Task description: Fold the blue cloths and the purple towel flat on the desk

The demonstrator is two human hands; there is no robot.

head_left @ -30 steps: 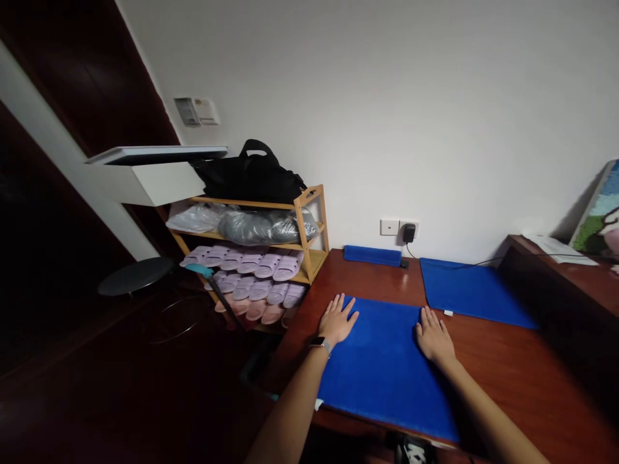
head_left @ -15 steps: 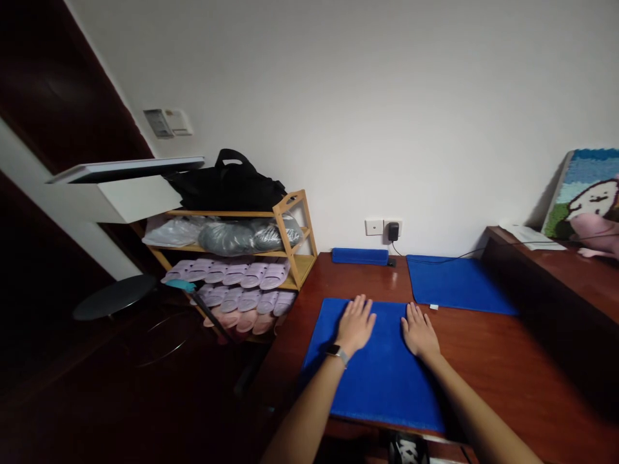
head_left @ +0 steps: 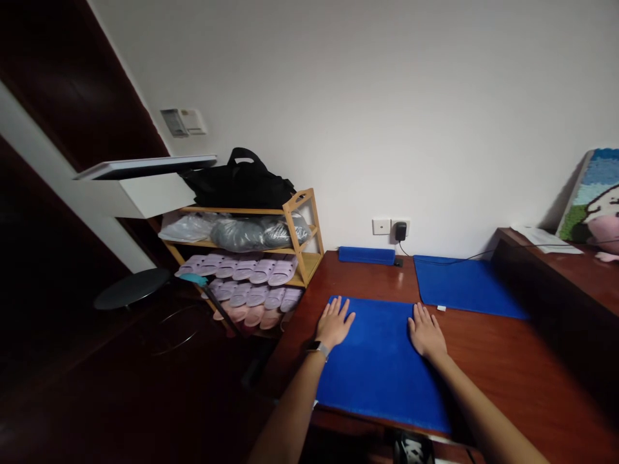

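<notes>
Both hands, left [head_left: 334,324] and right [head_left: 427,331], touch blue cloth [head_left: 380,361] whose sides point wallward.

Reddish-brown table [head_left: 512,367] — flat blue cloths [head_left: 380,364]

Single head cam on you, looking forward and kinda down over desk [head_left: 512,361], wall [head_left: 338,129] facing you. Your left hand [head_left: 334,325] and right hand [head_left: 428,334] show pretty close, low in frame. Rack [head_left: 302,261] farther off, left side. View's pretty wide.
</notes>
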